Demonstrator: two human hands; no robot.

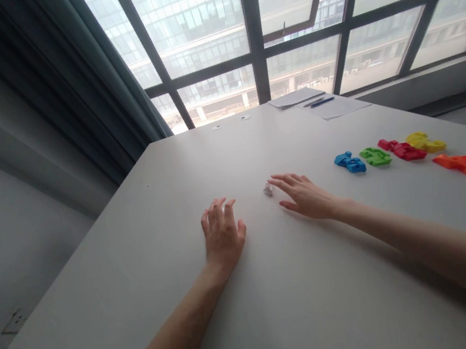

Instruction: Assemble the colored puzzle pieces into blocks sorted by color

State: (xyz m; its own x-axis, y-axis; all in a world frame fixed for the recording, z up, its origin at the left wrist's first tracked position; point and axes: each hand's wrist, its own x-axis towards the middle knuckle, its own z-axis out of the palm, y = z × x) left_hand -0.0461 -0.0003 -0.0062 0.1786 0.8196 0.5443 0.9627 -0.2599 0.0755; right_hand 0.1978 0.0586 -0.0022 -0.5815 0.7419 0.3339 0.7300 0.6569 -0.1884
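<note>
Both hands lie flat and empty, left hand (222,233) apart, right hand (305,195) fingertips just beside a small white piece (268,189).

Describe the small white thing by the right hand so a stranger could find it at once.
On the white table, find the right hand near the middle. Just off its fingertips lies a small white piece. It sits alone and pale, apart from the bright coloured pieces on the right.

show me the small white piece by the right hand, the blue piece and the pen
small white piece (268,189), head view, on its middle, just off the right hand's fingertips
blue piece (349,162), head view, on its middle, leftmost of the coloured row
pen (321,102), head view, on its barrel, lying on the papers
</note>
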